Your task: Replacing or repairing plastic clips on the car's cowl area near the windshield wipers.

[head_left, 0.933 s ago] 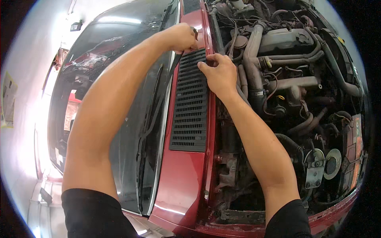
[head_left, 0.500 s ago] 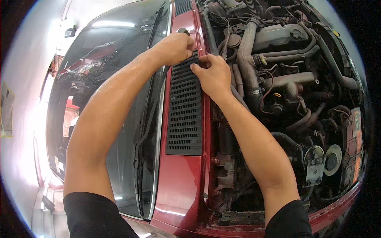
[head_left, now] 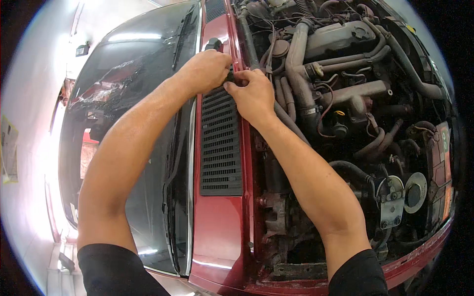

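Note:
A black slotted vent grille (head_left: 220,153) lies in the red cowl panel (head_left: 219,217) between windshield and engine bay. Both of my hands meet at its far end. My left hand (head_left: 208,69) is closed, knuckles up, its fingertips mostly hidden. Just beyond its knuckles a dark rounded piece (head_left: 214,43) sticks up; whether the hand grips it I cannot tell. My right hand (head_left: 254,96) comes from the engine side, thumb and bent fingers drawn together beside the left fingertips. Something small and dark shows between the hands, too covered to name.
To the right lies the open engine bay (head_left: 340,93), full of hoses, pipes and wires. The windshield (head_left: 123,84) and a black wiper arm (head_left: 173,197) are on the left. A second vent (head_left: 215,10) sits at the far end of the cowl.
The whole view has shifted, so car and hands sit farther left. Both hands stay at the grille's far end; more of the dark rounded piece shows beyond my left hand.

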{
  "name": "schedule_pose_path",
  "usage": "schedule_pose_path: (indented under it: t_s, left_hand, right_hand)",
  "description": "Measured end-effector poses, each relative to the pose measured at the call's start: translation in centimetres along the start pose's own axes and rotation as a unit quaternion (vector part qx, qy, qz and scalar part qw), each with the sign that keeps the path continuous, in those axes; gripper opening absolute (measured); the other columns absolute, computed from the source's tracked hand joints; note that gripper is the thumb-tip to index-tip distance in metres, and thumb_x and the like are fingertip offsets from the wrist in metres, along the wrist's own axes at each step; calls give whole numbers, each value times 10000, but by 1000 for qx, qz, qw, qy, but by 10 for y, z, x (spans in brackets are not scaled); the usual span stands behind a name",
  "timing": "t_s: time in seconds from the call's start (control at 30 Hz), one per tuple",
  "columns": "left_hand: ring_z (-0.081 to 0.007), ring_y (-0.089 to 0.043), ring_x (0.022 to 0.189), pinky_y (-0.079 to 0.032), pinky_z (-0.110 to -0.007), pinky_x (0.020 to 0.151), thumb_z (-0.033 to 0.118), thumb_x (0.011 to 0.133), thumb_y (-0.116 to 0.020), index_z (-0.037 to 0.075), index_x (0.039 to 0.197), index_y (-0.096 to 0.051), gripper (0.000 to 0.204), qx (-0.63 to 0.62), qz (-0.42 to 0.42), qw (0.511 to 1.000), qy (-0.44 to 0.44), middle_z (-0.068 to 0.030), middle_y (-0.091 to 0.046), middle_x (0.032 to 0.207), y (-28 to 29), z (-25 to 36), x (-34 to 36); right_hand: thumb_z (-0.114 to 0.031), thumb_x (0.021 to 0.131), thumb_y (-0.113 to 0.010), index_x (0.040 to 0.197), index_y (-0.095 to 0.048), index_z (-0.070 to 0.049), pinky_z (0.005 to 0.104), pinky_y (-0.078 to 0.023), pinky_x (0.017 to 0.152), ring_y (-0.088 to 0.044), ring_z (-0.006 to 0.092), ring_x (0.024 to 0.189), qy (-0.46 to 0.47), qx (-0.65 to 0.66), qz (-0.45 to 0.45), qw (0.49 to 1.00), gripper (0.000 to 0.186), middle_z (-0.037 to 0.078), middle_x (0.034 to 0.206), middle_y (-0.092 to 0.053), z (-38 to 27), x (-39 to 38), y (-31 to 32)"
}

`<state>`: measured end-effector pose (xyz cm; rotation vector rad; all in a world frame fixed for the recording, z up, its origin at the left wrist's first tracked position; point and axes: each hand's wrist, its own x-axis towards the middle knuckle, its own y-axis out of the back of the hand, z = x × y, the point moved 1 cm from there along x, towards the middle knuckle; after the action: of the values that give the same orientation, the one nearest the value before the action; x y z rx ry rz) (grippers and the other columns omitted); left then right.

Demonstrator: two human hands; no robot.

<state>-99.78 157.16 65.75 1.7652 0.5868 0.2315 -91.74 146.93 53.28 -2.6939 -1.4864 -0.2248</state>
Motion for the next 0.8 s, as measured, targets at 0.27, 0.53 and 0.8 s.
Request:
schedule_pose_path:
  t_s: [0.27, 0.53, 0.8]
  left_hand:
    - [-275, -722, 818, -567, -400, 768, 158, 901, -719, -37, 1027, -745, 234, -142, -35, 982, 116, -157, -744, 870, 27, -8, -1]
    - [-118, -668, 802, -562, -299, 732, 140, 978, -740, -19, 1068, -758, 183, -361, -112, 900, 218, -37, -726, 871, 25, -11, -5]
    - [-119, -657, 786, -559, -299, 729, 99, 970, -765, -27, 1040, -763, 144, -372, -81, 900, 213, -33, -725, 864, 22, -7, -12]
  right_hand:
    - [-299, 874, -799, 1120, -794, -37, 446, -543, 950, -697, 341, 1059, -31, 40, -13, 999, 360, 153, 1103, -694, 0, -1, 5]
    - [-270, 961, -739, 1112, -795, -64, 458, -534, 910, -696, 355, 1031, -3, 95, 21, 995, 262, 147, 1078, -694, 6, 1, -3]
    - [-250, 998, -726, 1106, -795, -83, 463, -527, 874, -700, 347, 1010, 21, 125, 38, 991, 211, 120, 1068, -692, 7, -3, -4]
